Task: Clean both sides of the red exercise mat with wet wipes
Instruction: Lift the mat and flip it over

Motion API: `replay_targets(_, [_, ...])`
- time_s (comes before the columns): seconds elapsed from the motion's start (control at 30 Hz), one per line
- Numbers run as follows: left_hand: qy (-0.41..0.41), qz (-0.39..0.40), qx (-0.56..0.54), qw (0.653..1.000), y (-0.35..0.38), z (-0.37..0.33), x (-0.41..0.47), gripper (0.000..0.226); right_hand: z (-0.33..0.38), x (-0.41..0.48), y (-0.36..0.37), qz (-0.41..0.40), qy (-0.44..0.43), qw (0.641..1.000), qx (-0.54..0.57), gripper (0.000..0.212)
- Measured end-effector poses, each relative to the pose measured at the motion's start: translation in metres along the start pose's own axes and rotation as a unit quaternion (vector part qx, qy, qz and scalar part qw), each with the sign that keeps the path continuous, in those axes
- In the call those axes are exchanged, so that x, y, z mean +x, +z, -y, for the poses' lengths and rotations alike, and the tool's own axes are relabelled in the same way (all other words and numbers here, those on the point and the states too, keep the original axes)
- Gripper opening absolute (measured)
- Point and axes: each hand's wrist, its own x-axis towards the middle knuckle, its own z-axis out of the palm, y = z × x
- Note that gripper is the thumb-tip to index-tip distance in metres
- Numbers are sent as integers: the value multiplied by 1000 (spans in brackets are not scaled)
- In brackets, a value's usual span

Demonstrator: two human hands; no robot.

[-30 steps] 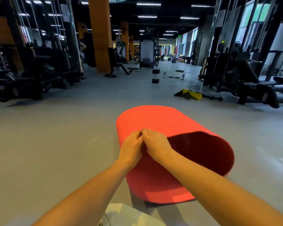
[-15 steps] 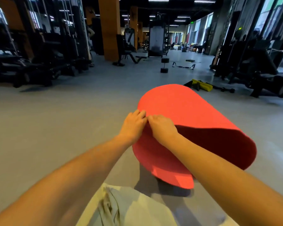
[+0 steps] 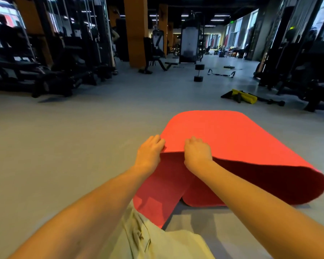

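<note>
The red exercise mat [image 3: 223, 139] lies folded over on the grey floor [image 3: 64, 146], its upper edge lifted. The left hand [image 3: 150, 152] and right hand [image 3: 197, 153] both grip that edge side by side, fingers apparently curled over it, arms stretched forward.

My two bare arms reach forward from the near side and come closer together toward the far side. My left hand [image 3: 149, 152] grips the lifted edge of the red mat [image 3: 223, 131] at its left corner, with the fingers curled over the top and the knuckles up. My right hand [image 3: 197, 153] holds the same edge just beside it on the right, not touching it, fingers bent over. Both wrists are almost straight.
</note>
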Motion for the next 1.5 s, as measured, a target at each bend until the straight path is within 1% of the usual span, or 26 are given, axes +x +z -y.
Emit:
replay_targets(0.07, [24, 2, -7, 1000, -2, -6, 7, 17, 10, 5, -5, -36, -98, 994, 10, 35])
replay_targets(0.1, [20, 0, -14, 1000, -4, -6, 10, 23, 11, 7, -10, -35, -114, 993, 17, 31])
replay_targets(0.2, [-33, -5, -3, 999, -5, 0, 2, 37, 9, 14, -17, -39, -81, 995, 35, 23])
replay_targets(0.27, [-43, 32, 33, 998, -10, 3, -8, 38, 8, 12, -13, -38, -58, 996, 49, 25])
replay_targets(0.33, [-7, 72, 56, 996, -21, 9, -5, 33, 9, 6, -2, -39, -46, 996, 73, 27])
replay_targets(0.37, [26, 81, 67, 994, -29, 14, 6, 29, 9, 5, 4, -49, -38, 994, 94, 30])
replay_targets(0.43, [113, 73, 94, 986, -49, 31, 45, 34, 11, 13, 9, -88, -1, 981, 170, 38])
replay_targets(0.47, [152, 67, 118, 979, -61, 39, 68, 32, 13, 23, 5, -113, 23, 970, 216, 40])
replay_targets(0.53, [220, 44, 196, 954, -87, 54, 111, 11, 21, 48, -14, -147, 65, 937, 309, 43])
replay_targets(0.57, [244, 32, 241, 939, -100, 59, 128, 8, 24, 58, -25, -159, 73, 921, 347, 49])
replay_targets(0.63, [266, 8, 309, 913, -119, 71, 144, 9, 35, 72, -37, -179, 69, 894, 404, 57])
replay_targets(0.7, [269, -20, 309, 912, -123, 87, 132, 8, 49, 72, -34, -166, 43, 884, 435, 58])
replay_targets(0.73, [265, -23, 295, 918, -118, 98, 115, 7, 58, 67, -25, -143, 29, 890, 431, 57])
replay_targets(0.8, [229, 20, 265, 936, -97, 118, 60, 15, 77, 53, 6, -87, 4, 913, 399, 54])
replay_targets(0.87, [162, 102, 231, 954, -71, 128, -5, 29, 97, 34, 47, -33, -22, 929, 368, 47])
replay_targets(0.93, [72, 215, 181, 957, -49, 127, -60, 44, 115, 13, 81, 20, -57, 947, 315, 37])
replay_targets(0.97, [28, 271, 151, 950, -41, 126, -80, 50, 121, 3, 95, 47, -81, 956, 278, 32])
replay_targets(1.03, [-35, 369, 110, 922, -30, 124, -110, 57, 124, -17, 113, 93, -132, 967, 195, 27])
replay_targets(1.1, [-70, 435, 94, 893, -25, 123, -125, 54, 110, -29, 123, 118, -164, 971, 130, 25])
replay_targets(1.2, [-127, 492, 89, 857, -19, 125, -124, 42, 67, -33, 129, 151, -127, 978, 71, 22])
replay_targets(1.27, [-139, 511, 77, 845, -17, 121, -112, 48, 44, -32, 126, 156, -85, 983, 53, 22])
replay_targets(1.3, [-135, 507, 66, 849, -15, 116, -104, 55, 39, -31, 123, 150, -74, 985, 49, 24])
replay_targets(1.4, [-94, 445, 2, 890, -3, 85, -77, 63, 51, -26, 110, 115, -72, 989, 55, 25])
replay_targets(1.43, [-73, 419, -14, 905, 2, 70, -67, 61, 60, -23, 107, 102, -73, 990, 61, 25])
replay_targets(1.47, [-55, 395, -17, 917, 7, 54, -59, 54, 69, -21, 104, 89, -73, 991, 69, 24])
replay_targets(1.5, [-42, 369, -14, 928, 11, 38, -51, 41, 76, -18, 101, 77, -72, 991, 81, 22])
